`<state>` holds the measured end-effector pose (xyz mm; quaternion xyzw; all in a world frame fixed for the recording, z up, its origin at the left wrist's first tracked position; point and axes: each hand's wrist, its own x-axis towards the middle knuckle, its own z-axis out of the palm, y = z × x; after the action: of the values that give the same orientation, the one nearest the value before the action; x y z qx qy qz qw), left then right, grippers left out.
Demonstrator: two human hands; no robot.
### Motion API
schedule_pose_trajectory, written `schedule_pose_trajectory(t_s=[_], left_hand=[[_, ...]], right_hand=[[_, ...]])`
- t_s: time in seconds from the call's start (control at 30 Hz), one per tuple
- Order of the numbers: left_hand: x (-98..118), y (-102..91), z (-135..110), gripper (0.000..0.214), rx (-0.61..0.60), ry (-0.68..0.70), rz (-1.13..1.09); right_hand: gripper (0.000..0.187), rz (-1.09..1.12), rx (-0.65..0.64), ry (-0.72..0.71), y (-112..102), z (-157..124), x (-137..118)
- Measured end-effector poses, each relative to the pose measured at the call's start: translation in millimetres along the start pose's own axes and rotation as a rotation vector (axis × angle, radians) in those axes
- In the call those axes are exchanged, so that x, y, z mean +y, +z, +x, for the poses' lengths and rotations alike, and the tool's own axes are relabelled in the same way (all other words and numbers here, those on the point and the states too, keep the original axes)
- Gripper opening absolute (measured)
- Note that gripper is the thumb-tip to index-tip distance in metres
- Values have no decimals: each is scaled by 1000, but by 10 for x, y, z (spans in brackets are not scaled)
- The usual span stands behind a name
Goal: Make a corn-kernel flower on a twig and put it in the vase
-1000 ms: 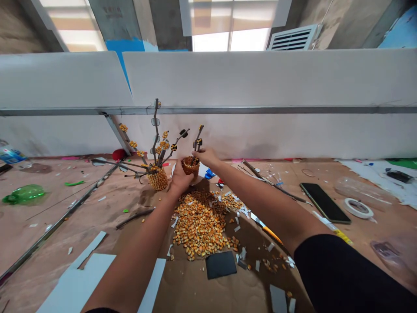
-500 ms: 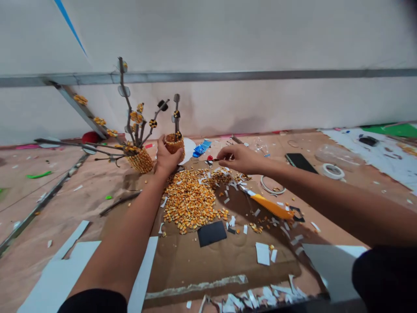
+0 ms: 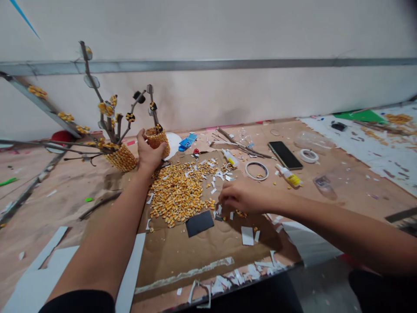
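Observation:
My left hand is closed around a small pot covered in corn kernels, with a twig standing in it. A larger kernel-covered pot full of branches stands just left of that hand. My right hand hovers low over the cardboard, fingers curled downward among paper scraps and loose kernels. Whatever its fingertips hold, if anything, is hidden. Beside it lies a heap of corn kernels, with a black card piece in front.
Glue bottles, a phone, a roll of white tape and a tape ring lie to the right. Dry twigs rest behind the cardboard. White paper strips litter the front edge.
My right hand has come back from the red-tipped item near the blue packet to the front right of the kernels. The view has turned right. The left hand still grips the pot.

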<state>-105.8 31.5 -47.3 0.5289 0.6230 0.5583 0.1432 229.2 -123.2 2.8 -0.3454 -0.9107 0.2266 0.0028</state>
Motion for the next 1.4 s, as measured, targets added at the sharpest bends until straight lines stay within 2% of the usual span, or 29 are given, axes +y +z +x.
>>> schedule_pose_trajectory(t_s=[0.13, 0.3, 0.5, 0.67, 0.83, 0.97, 1.1, 1.27, 1.4], left_hand=[[-57, 26, 34, 93, -4, 8, 2], [-106, 32, 42, 99, -10, 21, 9], [-47, 39, 40, 97, 32, 68, 46], [98, 4, 9, 76, 80, 124, 72], [240, -37, -59, 43, 211, 237, 115], [285, -43, -74, 6, 172, 254, 140], [306, -40, -90, 16, 93, 245, 145], [299, -46, -97, 9, 79, 250, 161], [290, -59, -67, 15, 90, 289, 156]], right_hand=[[18, 13, -69, -86, 108, -145, -124], [18, -17, -60, -84, 237, -198, -204], [20, -22, 24, 1, 157, -53, -106], [21, -45, 67, 34, 80, 163, -76], [23, -56, 53, -4, 115, 173, -174], [21, -92, 37, -16, 139, 121, -214], [22, -120, 14, -31, 142, 147, -198], [20, -135, -41, -102, 124, 180, -231], [19, -176, -1, -59, 124, 196, -223]])
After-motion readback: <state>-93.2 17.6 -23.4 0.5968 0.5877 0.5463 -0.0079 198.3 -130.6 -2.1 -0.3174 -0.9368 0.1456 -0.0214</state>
